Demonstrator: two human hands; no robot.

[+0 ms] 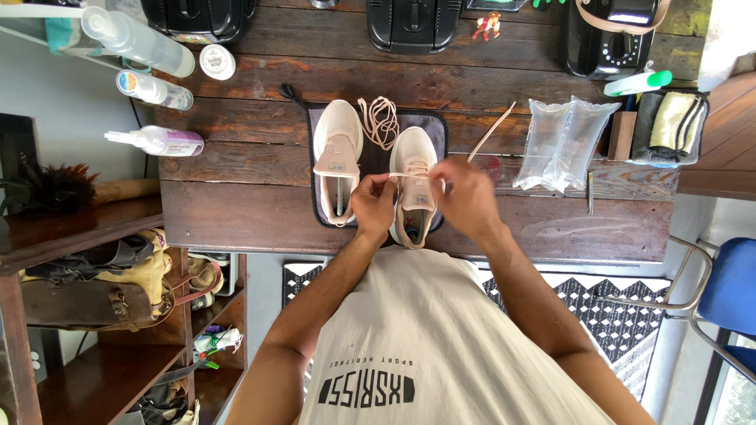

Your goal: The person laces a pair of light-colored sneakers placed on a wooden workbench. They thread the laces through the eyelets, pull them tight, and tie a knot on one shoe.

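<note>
Two pale pink sneakers rest on a dark grey mat point(439, 124) on the wooden table. The left sneaker point(337, 145) has no lace and a shoe tree inside. My left hand point(373, 203) and my right hand point(466, 194) hover over the right sneaker point(413, 153), each pinching one end of a pink lace point(490, 131) threaded across its eyelets. One lace end runs up and right from my right hand. A second, loose lace point(380, 120) lies coiled on the mat between the shoe toes.
Spray bottles point(161, 142) and a round tin point(216, 61) lie at the table's left. Clear air-cushion packaging point(561, 142), a wooden block and a cloth in a tray point(671, 126) sit right. Black machines line the far edge. A shelf with bags stands left, a blue chair point(728, 287) right.
</note>
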